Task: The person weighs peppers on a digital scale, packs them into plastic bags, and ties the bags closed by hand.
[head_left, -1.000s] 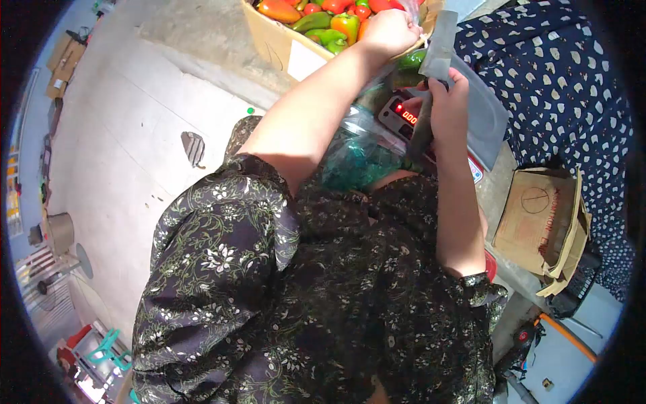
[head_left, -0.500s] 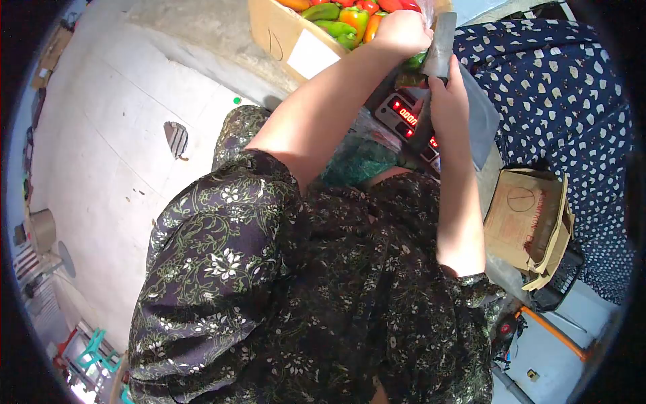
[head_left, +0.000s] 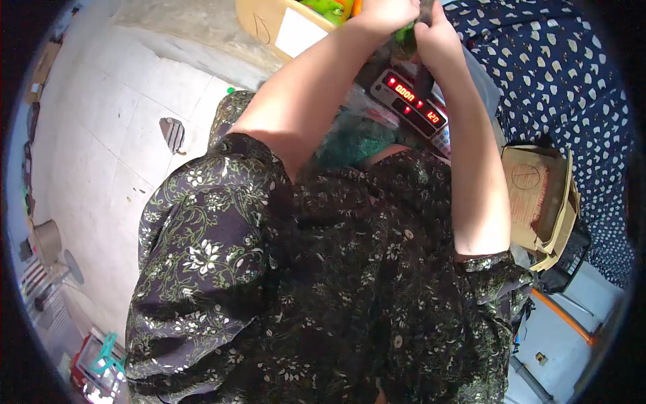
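My left hand (head_left: 392, 12) is closed at the top edge beside a box of peppers; whatever its fingers grip is hidden. Close against it, my right hand (head_left: 439, 42) is wrapped round a long, flat dark grey strip (head_left: 425, 11), its kind unclear, partly cut off by the frame. Below the hands, a green pepper (head_left: 406, 34) shows above a digital scale (head_left: 412, 102) with lit red digits. The cardboard box (head_left: 259, 27) holds green peppers (head_left: 328, 9) and an orange one, mostly out of frame.
On the right, an open cardboard box (head_left: 538, 195) sits near a dark blue patterned cloth (head_left: 538, 74). Green plastic (head_left: 356, 138) lies below the scale. A striped dark piece (head_left: 173, 135) lies on the pale tiled floor (head_left: 87, 175). An orange bar (head_left: 564, 316) is at lower right.
Both hands and the pepper box have shifted up in view, partly out of frame. My right hand and the strip have moved off the scale's display, which now shows more fully.
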`<state>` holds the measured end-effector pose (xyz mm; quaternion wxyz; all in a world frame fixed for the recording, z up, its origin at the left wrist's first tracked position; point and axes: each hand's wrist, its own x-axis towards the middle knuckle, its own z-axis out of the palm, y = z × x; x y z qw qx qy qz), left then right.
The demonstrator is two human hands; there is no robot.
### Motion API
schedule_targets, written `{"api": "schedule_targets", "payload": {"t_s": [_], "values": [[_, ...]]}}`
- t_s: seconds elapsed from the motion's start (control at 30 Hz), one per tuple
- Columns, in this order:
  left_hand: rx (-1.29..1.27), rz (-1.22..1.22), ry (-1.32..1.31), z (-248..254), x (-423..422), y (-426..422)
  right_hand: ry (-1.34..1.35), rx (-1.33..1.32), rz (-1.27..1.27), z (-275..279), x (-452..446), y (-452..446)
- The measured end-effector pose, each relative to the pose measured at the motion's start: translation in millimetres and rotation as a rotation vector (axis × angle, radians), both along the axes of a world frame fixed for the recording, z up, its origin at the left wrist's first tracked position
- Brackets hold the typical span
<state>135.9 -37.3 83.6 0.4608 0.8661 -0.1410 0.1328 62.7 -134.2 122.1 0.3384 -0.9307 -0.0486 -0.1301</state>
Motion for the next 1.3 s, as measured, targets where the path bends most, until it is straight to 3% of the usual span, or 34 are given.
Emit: {"api": "schedule_targets", "payload": {"t_s": [0.13, 0.23, 0.3, 0.37, 0.4, 0.5, 0.53, 0.63, 0.67, 0.77, 0.9, 1.0, 1.03, 1.07, 1.13, 1.2, 1.23, 1.27, 1.3], "values": [[0.079, 0.03, -0.205, -4.2, 13.8, -1.1, 0.1, -0.066, -0.063, 10.6, 26.4, -3.9], [-0.014, 0.003, -0.252, 2.7, 2.9, 3.3, 0.352, 0.172, 0.008, 24.2, 30.3, -8.8], [-0.062, -0.022, -0.281, 5.0, 3.4, 2.6, 0.293, 0.244, 0.021, 19.2, 28.0, -6.9], [-0.092, -0.058, -0.343, 1.8, 5.4, 4.3, 0.066, -0.021, -0.085, 6.3, 29.5, -0.3], [-0.03, -0.055, -0.43, -0.8, 7.1, 5.7, 0.079, -0.037, -0.118, 3.2, 26.1, 1.7], [0.059, -0.042, -0.351, 1.8, 9.5, 4.7, 0.059, -0.016, -0.158, -5.4, 22.9, -1.9], [-0.027, -0.03, -0.413, 9.1, -0.7, 5.0, 0.012, 0.032, -0.119, -15.4, 24.5, -5.7], [0.459, 0.058, -0.398, 23.7, 3.0, 10.9, 0.088, 0.079, -0.061, 5.0, 11.6, 2.8], [0.295, 0.208, -0.513, -0.2, 17.9, 11.3, 0.138, 0.062, -0.086, 13.1, 7.5, 6.2], [0.032, 0.292, -0.434, 1.7, 15.9, 9.1, 0.126, 0.113, -0.103, 11.7, 7.7, 2.8], [-0.267, 0.212, -0.38, 8.3, 6.0, 8.9, -0.152, 0.216, 0.063, -3.6, 9.2, -14.4], [-0.264, -0.029, -0.422, 9.1, 9.6, 15.5, 0.232, 0.642, 0.241, -13.1, 12.6, -48.9], [-0.241, -0.128, -0.46, 12.8, 11.5, 19.6, 0.265, 0.52, 0.065, -0.8, -3.0, -56.2], [0.04, 0.032, -0.745, 25.1, 1.4, 24.2, 0.301, 0.396, -0.107, 13.1, -26.8, -65.1], [0.039, 0.04, -0.559, 35.7, -26.5, 30.4, 0.033, 0.195, -0.225, 3.5, -50.8, -113.5], [0.042, -0.131, -0.601, 33.0, -66.1, 41.3, -0.134, 0.251, -0.309, -33.8, -83.5, -184.7], [0.057, -0.321, -0.58, 26.1, -92.7, 44.8, 0.004, 0.491, -0.362, -25.6, -113.1, -200.4], [0.163, -0.307, 0.033, 23.8, -120.9, 35.5, 0.087, 0.302, -0.515, -49.5, -137.6, -241.9], [0.021, -0.394, -0.509, -20.1, -125.2, 31.5, 0.095, 0.118, -0.655, -80.6, -157.6, -282.4]]}}
